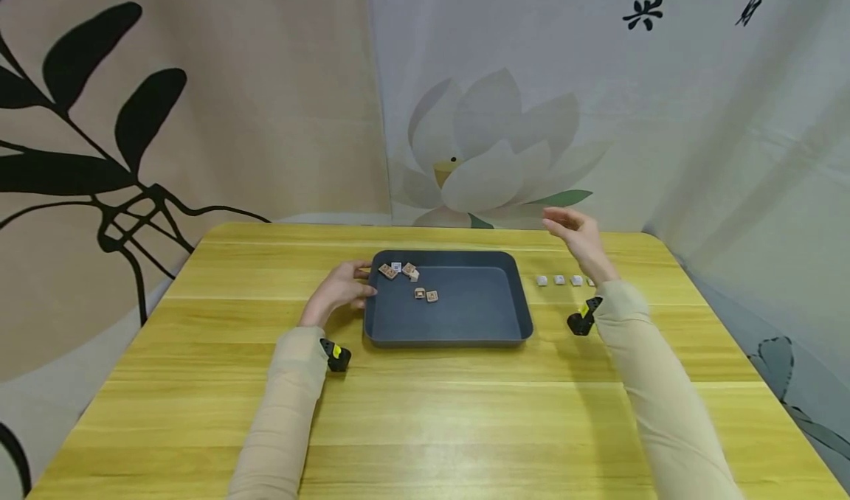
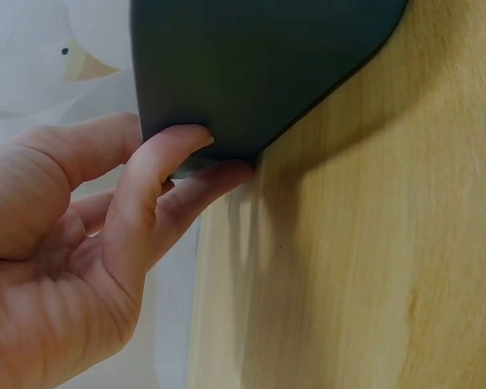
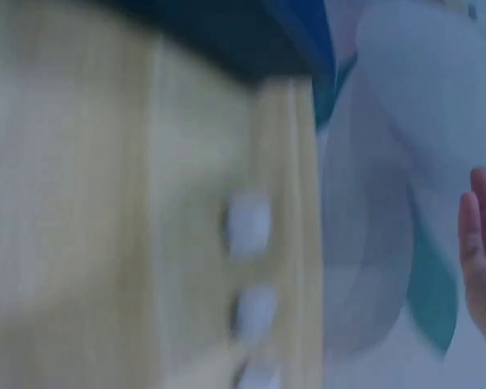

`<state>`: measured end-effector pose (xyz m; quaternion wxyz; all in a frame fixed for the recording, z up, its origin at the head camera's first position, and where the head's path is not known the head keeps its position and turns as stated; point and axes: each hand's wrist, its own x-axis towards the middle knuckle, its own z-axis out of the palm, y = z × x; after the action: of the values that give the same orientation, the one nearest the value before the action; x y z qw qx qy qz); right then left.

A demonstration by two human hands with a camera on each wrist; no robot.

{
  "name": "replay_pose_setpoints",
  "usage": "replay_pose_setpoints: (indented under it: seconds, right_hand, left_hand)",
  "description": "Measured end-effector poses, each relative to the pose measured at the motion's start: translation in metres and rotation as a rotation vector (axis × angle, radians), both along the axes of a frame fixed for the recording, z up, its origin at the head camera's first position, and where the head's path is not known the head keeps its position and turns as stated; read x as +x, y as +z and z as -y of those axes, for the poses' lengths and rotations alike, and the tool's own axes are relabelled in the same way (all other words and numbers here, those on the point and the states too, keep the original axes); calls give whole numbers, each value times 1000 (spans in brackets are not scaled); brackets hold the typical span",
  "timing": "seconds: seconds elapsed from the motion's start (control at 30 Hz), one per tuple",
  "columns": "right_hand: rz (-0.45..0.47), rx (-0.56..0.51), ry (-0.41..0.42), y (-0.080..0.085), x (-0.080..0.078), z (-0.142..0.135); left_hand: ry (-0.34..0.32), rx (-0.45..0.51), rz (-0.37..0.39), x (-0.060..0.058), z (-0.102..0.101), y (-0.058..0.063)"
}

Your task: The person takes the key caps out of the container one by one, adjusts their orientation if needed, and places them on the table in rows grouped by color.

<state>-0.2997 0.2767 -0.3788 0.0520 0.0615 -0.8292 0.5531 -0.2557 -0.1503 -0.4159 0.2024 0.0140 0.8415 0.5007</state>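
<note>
At the middle of the wooden table lies a dark grey rectangular tray. My left hand holds its left side; in the left wrist view the bent fingers press on the outer wall and around the rim by a corner. Small brown and white blocks with marked faces lie loosely in the tray's left half. Over the far right of the table my right hand is raised, fingers extended together, with nothing seen in them. Below it, several small white blocks stand in a row right of the tray.
The wooden table ends at a printed curtain just behind the tray. Black camera mounts with yellow parts sit on both wrists. My right forearm passes over the table's right side, partly covering the end of the block row.
</note>
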Motion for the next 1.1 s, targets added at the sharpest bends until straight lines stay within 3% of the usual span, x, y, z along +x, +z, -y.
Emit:
replay_pose_setpoints:
  seconds: [0.23, 0.4, 0.57, 1.1]
  right_hand:
    - [-54, -81, 202, 11, -10, 67]
    - [-13, -106, 300, 8, -14, 104]
    - [8, -102, 371, -6, -20, 132]
    - [70, 208, 494, -36, -15, 195]
  left_hand:
    - [3, 0, -4, 0, -1, -1]
    - [-1, -14, -7, 0, -1, -1]
    - [-2, -15, 2, 1, 1, -1]
    - [-5, -18, -2, -1, 2, -2]
